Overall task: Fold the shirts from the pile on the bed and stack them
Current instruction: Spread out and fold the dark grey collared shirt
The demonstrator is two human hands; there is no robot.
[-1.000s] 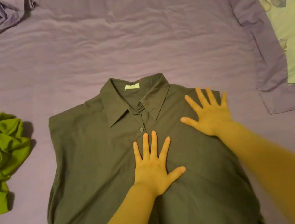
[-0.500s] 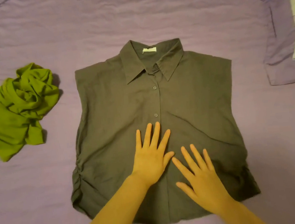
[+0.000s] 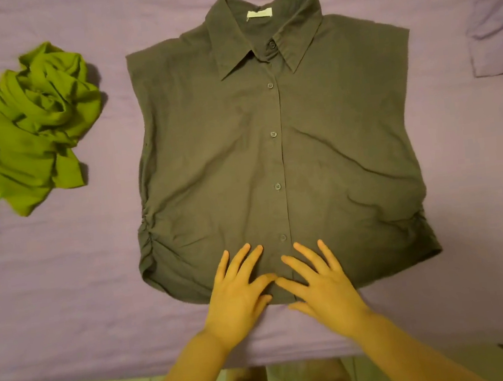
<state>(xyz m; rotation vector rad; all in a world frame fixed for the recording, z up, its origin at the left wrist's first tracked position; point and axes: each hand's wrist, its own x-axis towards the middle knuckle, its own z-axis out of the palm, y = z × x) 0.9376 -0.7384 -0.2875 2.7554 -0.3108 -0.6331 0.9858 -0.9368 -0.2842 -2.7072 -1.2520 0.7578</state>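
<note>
Olive shirt (image 3: 277, 156): buttoned, face-up on bed (image 3: 69, 305). Left hand (image 3: 240, 298), right hand (image 3: 323, 285): flat, grasping nothing, pressing hem. Smooth outward toward gathered sides before folding.

A plain dark olive-grey collared button-up shirt (image 3: 277, 156) carries matching grey buttons and a pale cream neck label (image 3: 259, 13). The bed's sheet (image 3: 67, 289) is plain lilac purple. A crumpled pile of bright lime-green shirts (image 3: 27, 134) shows no pattern.
</note>
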